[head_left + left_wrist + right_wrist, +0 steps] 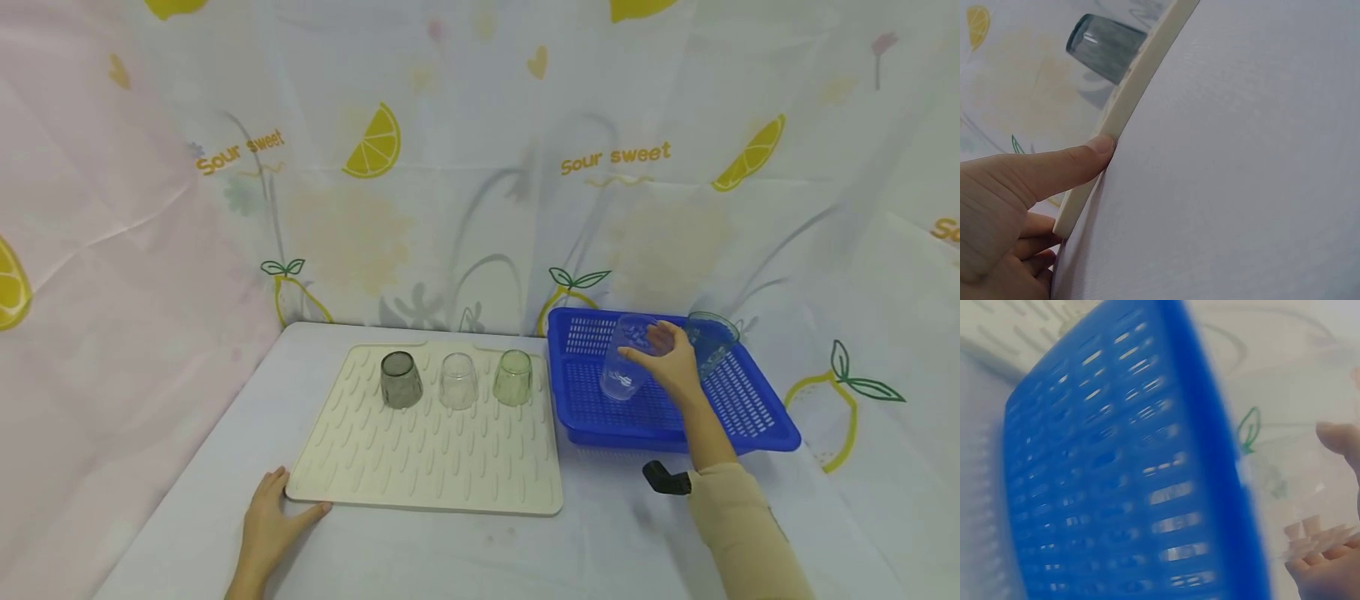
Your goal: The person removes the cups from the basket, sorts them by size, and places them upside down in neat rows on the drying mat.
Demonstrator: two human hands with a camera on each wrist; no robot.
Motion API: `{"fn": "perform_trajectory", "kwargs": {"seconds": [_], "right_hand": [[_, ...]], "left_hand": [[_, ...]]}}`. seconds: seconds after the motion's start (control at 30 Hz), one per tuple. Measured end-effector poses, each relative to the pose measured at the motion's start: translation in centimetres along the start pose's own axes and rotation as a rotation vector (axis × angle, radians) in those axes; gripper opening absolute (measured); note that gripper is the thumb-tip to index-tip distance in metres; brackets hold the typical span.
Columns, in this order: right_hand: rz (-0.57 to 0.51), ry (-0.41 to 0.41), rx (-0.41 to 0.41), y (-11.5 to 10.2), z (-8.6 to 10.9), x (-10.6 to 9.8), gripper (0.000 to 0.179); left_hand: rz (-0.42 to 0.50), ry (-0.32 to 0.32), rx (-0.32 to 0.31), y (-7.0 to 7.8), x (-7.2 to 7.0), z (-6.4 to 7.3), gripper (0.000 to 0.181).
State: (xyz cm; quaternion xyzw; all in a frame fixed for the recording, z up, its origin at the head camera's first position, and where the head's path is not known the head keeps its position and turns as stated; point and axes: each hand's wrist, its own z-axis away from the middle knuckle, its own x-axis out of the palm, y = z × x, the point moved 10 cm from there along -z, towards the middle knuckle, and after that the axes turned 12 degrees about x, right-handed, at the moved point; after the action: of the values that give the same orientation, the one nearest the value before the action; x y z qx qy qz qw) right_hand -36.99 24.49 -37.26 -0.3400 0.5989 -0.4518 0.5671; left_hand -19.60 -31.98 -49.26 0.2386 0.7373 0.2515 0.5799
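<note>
My right hand [675, 367] grips a clear drinking glass [619, 377], tilted, over the blue plastic basket [765, 429]. In the right wrist view the thumb and fingers bend around the clear glass, which is faint there. My left hand [268, 523] touches the near left corner of a cream drying mat [442, 471], thumb along its front edge and the other fingers at its left side. On the mat stand three upside-down glasses: a grey one [401, 385], a clear one [458, 383] and a pale green one [513, 380].
Another greenish glass [711, 343] leans in the right part of the basket, beside my right hand. The white-covered table [420, 558] ends at a printed cloth backdrop [450, 208]. A black wrist-mounted piece [666, 479] sticks out from my right sleeve.
</note>
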Motion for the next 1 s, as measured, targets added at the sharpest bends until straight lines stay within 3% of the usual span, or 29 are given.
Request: {"fn": "perform_trajectory", "kwargs": {"seconds": [0.4,0.63,1.0], "right_hand": [[-0.004,-0.101,-0.061,-3.3,2.1,0.0,0.090],[0.012,-0.130,-0.063,-5.0,3.6,-0.4,0.089],[-0.003,-0.174,-0.103,-6.5,4.6,-0.2,0.088]], "left_hand": [[0.031,-0.010,-0.015,0.2,-0.1,0.0,0.087],[0.076,-0.076,-0.070,0.2,0.0,0.0,0.092],[0.107,-0.067,-0.067,1.3,0.4,-0.5,0.094]]}}
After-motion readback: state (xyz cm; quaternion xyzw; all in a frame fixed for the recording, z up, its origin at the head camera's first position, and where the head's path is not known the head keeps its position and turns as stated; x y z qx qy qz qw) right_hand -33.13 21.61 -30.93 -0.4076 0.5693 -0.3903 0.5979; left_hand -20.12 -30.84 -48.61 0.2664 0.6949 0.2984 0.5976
